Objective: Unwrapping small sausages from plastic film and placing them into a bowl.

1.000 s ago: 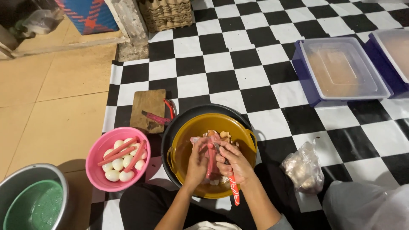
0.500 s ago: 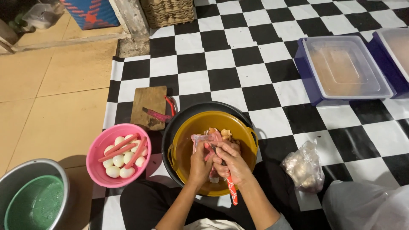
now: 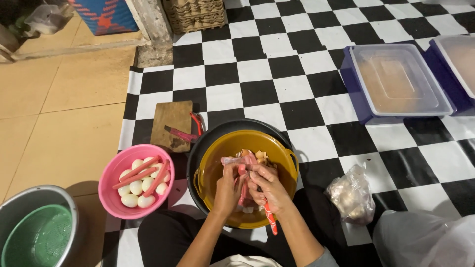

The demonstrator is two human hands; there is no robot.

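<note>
Both hands meet over a yellow pot (image 3: 217, 163), which sits inside a wider black pan (image 3: 208, 138) on the checkered floor mat (image 3: 257, 74). The left hand (image 3: 228, 190) is closed around a pink sausage (image 3: 242, 190), held upright between the two hands. The right hand (image 3: 267, 185) also grips the sausage from the other side, and a red-handled knife (image 3: 270, 220) sticks out below its palm (the blade is hidden by the fingers). Just beyond the fingertips, scraps of clear wrapper and pale peelings (image 3: 247, 157) lie in the pot.

Left of the pan stands a pink bowl (image 3: 111, 195) holding white eggs (image 3: 136, 190) with several sausages laid across them. Behind the bowl a wooden board (image 3: 170, 116) lies on the mat, with a second, pink-handled knife (image 3: 180, 133) on it. At the lower left corner a metal basin (image 3: 15, 202) holds a green strainer (image 3: 37, 237). Right of the pot, near the person's knee, sits a knotted plastic bag (image 3: 351, 195). Farther away, at the upper right, two blue tubs (image 3: 354, 94) with clear lids stand side by side. A woven basket (image 3: 193, 15) is at the top edge.
</note>
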